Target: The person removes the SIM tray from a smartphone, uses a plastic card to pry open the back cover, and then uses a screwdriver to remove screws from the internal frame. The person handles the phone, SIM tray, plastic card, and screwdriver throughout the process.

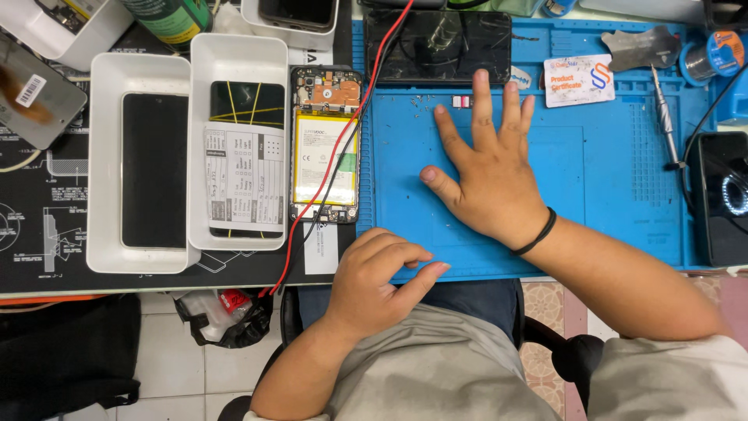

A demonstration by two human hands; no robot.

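Note:
My right hand (487,168) lies flat, palm down and fingers spread, on the blue work mat (615,179); a black band circles its wrist. Its fingertips reach toward a few tiny parts (461,101) near the mat's far edge. My left hand (382,277) rests at the mat's near edge with fingers loosely curled and nothing in it. Just left of the mat lies an opened phone (325,144) with its back off, showing a yellow-labelled battery and a circuit board. Red and black wires (343,148) run across it.
Two white trays (105,257) to the left hold a dark phone and a banded phone under a paper slip. A cracked dark screen (438,45) lies at the mat's far edge. A white card (578,79), screwdriver (665,117), solder spool (707,54) and black device (721,195) are at right.

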